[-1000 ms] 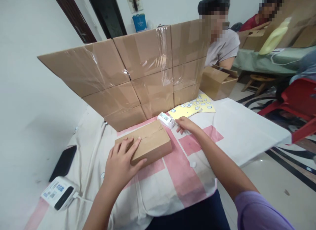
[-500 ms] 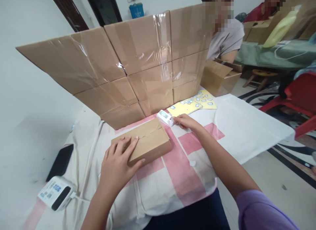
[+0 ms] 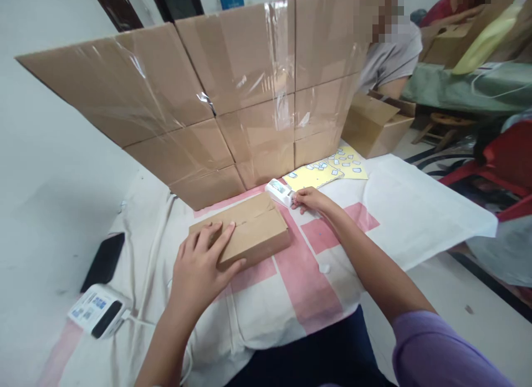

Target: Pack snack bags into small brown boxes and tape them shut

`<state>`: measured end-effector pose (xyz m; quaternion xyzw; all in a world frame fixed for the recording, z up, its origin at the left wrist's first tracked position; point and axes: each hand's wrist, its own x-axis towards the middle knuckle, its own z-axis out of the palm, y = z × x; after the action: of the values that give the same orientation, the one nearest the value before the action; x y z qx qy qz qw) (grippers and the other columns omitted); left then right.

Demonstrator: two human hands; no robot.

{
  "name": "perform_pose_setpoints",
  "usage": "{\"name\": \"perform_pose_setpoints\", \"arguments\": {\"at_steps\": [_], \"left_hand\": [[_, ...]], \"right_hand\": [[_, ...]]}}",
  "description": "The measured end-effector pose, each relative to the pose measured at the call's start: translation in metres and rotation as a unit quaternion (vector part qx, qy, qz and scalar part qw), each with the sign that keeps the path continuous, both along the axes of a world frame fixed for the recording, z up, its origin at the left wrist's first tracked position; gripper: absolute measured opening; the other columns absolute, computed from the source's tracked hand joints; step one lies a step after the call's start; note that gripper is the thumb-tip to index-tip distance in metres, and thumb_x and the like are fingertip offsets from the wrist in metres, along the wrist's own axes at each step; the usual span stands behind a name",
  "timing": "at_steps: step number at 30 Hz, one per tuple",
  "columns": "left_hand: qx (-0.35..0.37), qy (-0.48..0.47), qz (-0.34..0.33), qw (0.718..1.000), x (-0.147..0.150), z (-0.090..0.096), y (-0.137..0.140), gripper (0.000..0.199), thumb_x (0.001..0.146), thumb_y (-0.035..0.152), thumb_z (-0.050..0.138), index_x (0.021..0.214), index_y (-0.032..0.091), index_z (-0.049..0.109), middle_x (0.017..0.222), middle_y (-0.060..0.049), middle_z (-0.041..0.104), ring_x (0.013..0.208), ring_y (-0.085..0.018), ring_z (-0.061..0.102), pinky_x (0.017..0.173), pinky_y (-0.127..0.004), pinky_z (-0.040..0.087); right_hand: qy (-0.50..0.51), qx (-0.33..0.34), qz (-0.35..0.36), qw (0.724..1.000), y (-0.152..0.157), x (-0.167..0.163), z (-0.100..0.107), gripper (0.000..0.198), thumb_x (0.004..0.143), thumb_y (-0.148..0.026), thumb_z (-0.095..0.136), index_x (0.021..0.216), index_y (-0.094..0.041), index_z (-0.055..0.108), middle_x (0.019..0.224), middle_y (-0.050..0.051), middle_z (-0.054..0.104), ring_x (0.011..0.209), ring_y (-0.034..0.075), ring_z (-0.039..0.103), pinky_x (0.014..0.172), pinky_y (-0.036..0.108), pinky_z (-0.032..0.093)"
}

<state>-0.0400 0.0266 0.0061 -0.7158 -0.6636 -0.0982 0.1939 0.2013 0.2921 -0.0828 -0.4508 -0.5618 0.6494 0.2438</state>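
A flat closed cardboard box (image 3: 253,223) lies on the cloth-covered table in front of me. My left hand (image 3: 203,256) rests on its left end, fingers spread over the top and thumb along the front side. Just beyond the box's right corner is a small white device (image 3: 279,192) with a greenish panel on top; its exact kind I cannot make out. The fingers of my right hand (image 3: 308,200) are closed at the right end of this device, and the fingertips are partly hidden.
A tall taped cardboard panel (image 3: 253,87) stands behind the box. Yellow printed sheets (image 3: 318,173) lie at its foot. On the left are a black phone (image 3: 103,262) and a white cabled device (image 3: 97,312). Beside an open carton (image 3: 376,126), a person sits at the back right.
The camera view has shifted slightly. Both hands stay nearly in place, the left on the box and the right at the white device.
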Motion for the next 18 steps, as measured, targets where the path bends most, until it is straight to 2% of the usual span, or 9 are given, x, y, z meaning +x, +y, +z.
{"name": "perform_pose_setpoints", "arguments": {"at_steps": [3,5,7,9,11,13,16,18], "left_hand": [[-0.007,-0.009,0.008,1.000,0.001,0.000,0.000,0.067,0.085,0.054,0.066,0.144,0.025,0.053,0.131,-0.013,0.061,0.116,-0.035,0.054,0.093,-0.048,0.048],[-0.020,-0.023,0.013,0.999,0.002,0.002,0.000,0.068,0.085,0.054,0.066,0.145,0.025,0.052,0.133,-0.013,0.061,0.120,-0.035,0.054,0.096,-0.049,0.048],[-0.042,-0.041,0.015,0.998,0.002,0.007,0.000,0.068,0.085,0.054,0.065,0.145,0.025,0.051,0.136,-0.013,0.060,0.124,-0.035,0.053,0.100,-0.050,0.046],[-0.058,-0.055,0.012,0.997,0.005,0.018,-0.001,0.067,0.087,0.054,0.064,0.145,0.024,0.051,0.138,-0.012,0.061,0.128,-0.035,0.053,0.108,-0.053,0.040],[-0.037,-0.062,0.006,0.997,0.010,0.033,-0.001,0.062,0.089,0.053,0.061,0.144,0.024,0.052,0.139,-0.010,0.062,0.133,-0.035,0.051,0.116,-0.057,0.029],[0.034,-0.080,-0.012,0.996,0.021,0.050,-0.001,0.054,0.092,0.049,0.059,0.141,0.025,0.054,0.137,-0.008,0.064,0.135,-0.033,0.050,0.117,-0.056,0.026],[0.136,-0.149,-0.079,0.976,0.042,0.071,0.002,0.042,0.092,0.043,0.063,0.131,0.026,0.061,0.123,-0.006,0.072,0.119,-0.026,0.062,0.105,-0.046,0.039],[0.162,-0.205,-0.128,0.957,0.055,0.078,0.004,0.030,0.091,0.040,0.067,0.117,0.027,0.067,0.110,-0.003,0.075,0.104,-0.022,0.066,0.094,-0.041,0.043]], "right_hand": [[-0.007,0.020,-0.009,1.000,-0.005,0.000,0.005,0.023,0.078,-0.008,0.073,0.059,-0.014,0.060,0.055,0.004,0.062,0.060,0.016,0.068,0.041,0.018,0.051],[-0.011,0.029,-0.012,0.999,-0.013,0.000,0.015,0.025,0.079,-0.010,0.072,0.059,-0.014,0.058,0.054,0.003,0.060,0.057,0.016,0.067,0.039,0.018,0.048],[0.002,0.053,-0.008,0.999,-0.027,0.002,0.032,0.026,0.082,-0.015,0.071,0.061,-0.015,0.056,0.055,0.002,0.058,0.054,0.015,0.066,0.037,0.018,0.042],[0.044,0.118,0.014,0.992,-0.050,0.003,0.057,0.022,0.087,-0.022,0.067,0.069,-0.016,0.056,0.059,0.000,0.058,0.051,0.012,0.062,0.038,0.018,0.038],[0.096,0.211,0.051,0.971,-0.081,0.004,0.085,0.017,0.093,-0.027,0.059,0.080,-0.017,0.058,0.066,-0.001,0.060,0.050,0.010,0.057,0.043,0.019,0.038],[0.114,0.299,0.081,0.944,-0.115,0.004,0.112,0.013,0.097,-0.027,0.053,0.089,-0.018,0.059,0.070,-0.002,0.060,0.054,0.010,0.055,0.052,0.022,0.042],[0.074,0.418,0.106,0.899,-0.159,0.002,0.140,0.016,0.099,-0.023,0.049,0.092,-0.019,0.063,0.074,-0.001,0.061,0.066,0.012,0.057,0.063,0.025,0.043],[0.054,0.469,0.129,0.872,-0.179,0.001,0.149,0.018,0.100,-0.021,0.048,0.093,-0.020,0.064,0.080,0.000,0.065,0.071,0.013,0.059,0.067,0.026,0.043]]}}
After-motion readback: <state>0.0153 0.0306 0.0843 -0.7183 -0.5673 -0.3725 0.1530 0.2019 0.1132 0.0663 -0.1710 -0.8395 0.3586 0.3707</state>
